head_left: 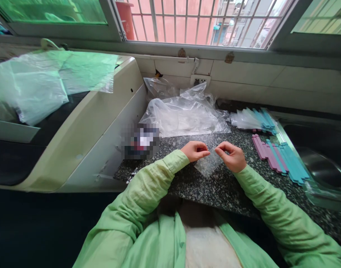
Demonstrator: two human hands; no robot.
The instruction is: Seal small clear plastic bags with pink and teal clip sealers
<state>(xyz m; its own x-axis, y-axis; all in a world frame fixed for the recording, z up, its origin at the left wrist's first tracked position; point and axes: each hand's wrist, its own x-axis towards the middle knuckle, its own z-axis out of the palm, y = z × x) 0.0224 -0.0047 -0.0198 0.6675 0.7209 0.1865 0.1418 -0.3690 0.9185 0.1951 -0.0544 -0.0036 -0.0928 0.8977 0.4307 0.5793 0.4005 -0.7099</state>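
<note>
A small clear plastic bag (208,166) hangs or lies just over the speckled dark countertop (187,186), between my two hands. At its upper left edge my left hand (196,151) is closed in a pinch of thumb and forefinger. The thumb and fingers of my right hand (232,156) pinch its upper right edge. The film is so see-through that its exact outline is hard to make out. Both hands are close together, their fingertips a short gap apart.
Large clear plastic bags with pale contents (184,117) lie against the tiled wall. To the right are pink strips (267,152), blue strips (293,162) and bagged strips (251,119), beside a dark sink (323,149). A cream machine (114,108) and a blurred-out object (142,141) stand left.
</note>
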